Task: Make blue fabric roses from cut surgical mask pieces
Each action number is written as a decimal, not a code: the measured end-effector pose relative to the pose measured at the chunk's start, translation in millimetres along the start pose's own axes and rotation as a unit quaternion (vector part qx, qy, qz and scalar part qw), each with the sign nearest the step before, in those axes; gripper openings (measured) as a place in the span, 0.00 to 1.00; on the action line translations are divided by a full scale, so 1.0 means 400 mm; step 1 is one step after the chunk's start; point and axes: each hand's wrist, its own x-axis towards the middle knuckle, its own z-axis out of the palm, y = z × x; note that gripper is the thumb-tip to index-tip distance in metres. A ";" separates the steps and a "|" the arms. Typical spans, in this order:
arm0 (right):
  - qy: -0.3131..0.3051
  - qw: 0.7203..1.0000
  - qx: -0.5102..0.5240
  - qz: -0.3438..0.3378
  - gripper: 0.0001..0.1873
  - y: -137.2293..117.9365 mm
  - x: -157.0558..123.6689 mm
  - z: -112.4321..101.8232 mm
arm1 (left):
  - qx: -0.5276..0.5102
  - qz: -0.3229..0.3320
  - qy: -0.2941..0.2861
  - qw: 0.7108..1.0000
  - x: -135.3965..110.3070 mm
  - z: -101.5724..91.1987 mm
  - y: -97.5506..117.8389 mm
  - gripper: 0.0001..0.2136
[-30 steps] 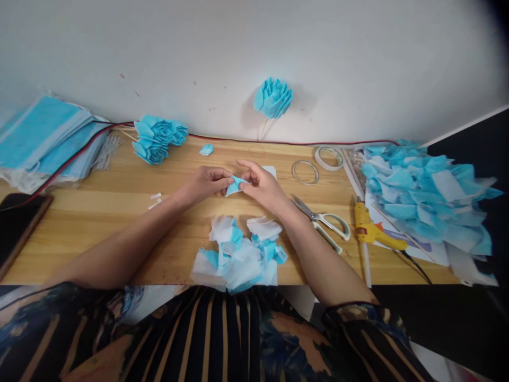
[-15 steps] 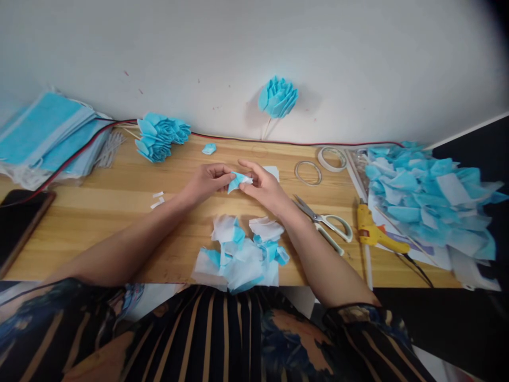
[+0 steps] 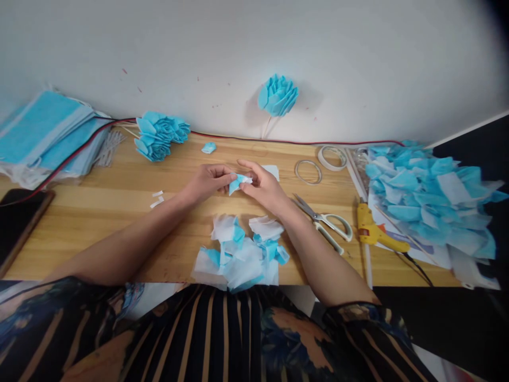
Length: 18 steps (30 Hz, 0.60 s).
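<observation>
A small blue and white fabric petal (image 3: 237,184) is pinched between my two hands above the middle of the table. My left hand (image 3: 212,182) grips its left side between thumb and fingers. On the other side, my right hand (image 3: 260,183) closes thumb and fingers on its white edge, with the index finger stretched out above. Several loose blue and white fabric pieces (image 3: 242,254) lie in a heap nearer my body. Behind my hands is a small folded blue piece (image 3: 209,147). A white piece (image 3: 272,172) lies partly hidden behind my right hand.
Scissors (image 3: 322,217), tape rolls (image 3: 332,158) and a yellow glue gun (image 3: 377,232) lie to the right, before a pile of cut pieces (image 3: 433,196). A blue flower (image 3: 278,95) leans at the wall. Flowers (image 3: 159,135), face masks (image 3: 47,130) and a phone (image 3: 22,225) are left.
Both hands stay almost where they were, still pinching the petal. Its blue corner has shifted very slightly; the view has tilted a touch.
</observation>
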 end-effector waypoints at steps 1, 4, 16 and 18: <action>0.000 1.000 0.002 0.000 0.30 0.000 0.000 0.000 | -0.003 -0.006 0.002 1.000 0.000 -0.001 0.002 0.16; 0.001 1.000 0.006 0.000 0.31 0.003 -0.001 -0.001 | -0.021 -0.026 0.007 0.999 0.002 -0.003 0.009 0.16; -0.004 0.998 0.069 -0.010 0.27 0.006 0.009 -0.001 | -0.175 -0.070 0.001 0.982 0.018 -0.018 -0.009 0.18; 0.017 0.998 0.055 -0.022 0.26 -0.009 0.006 -0.006 | -0.182 -0.073 -0.002 0.980 0.018 -0.019 -0.009 0.19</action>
